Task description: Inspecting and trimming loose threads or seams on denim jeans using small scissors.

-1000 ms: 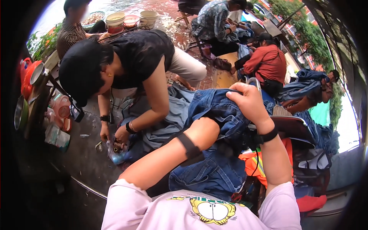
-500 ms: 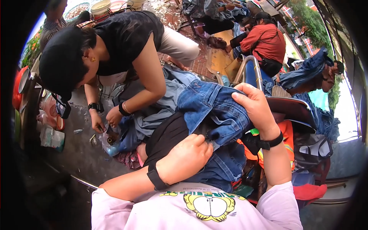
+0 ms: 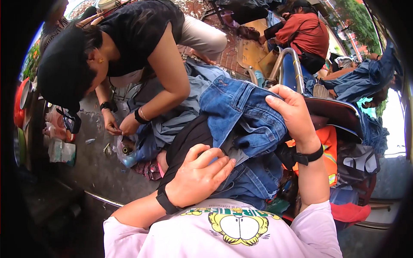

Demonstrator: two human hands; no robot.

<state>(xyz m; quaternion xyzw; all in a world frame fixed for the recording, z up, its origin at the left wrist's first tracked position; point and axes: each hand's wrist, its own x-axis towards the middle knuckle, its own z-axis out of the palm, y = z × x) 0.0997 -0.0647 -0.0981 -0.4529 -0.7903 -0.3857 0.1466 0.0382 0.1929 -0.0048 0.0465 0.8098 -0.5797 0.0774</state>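
Two hands work a blue denim garment [image 3: 241, 112] held in front of the wearer's chest. The right hand [image 3: 292, 109] has its fingers clamped over the upper fold of the denim, while the left hand [image 3: 198, 174] lies on a black cloth [image 3: 189, 137] just below it, fingers together and curled against the fabric. Across the grey bench [image 3: 86, 163], a person in a black cap [image 3: 60, 69] bends over a small plastic bag [image 3: 127, 150], pinching it with both hands.
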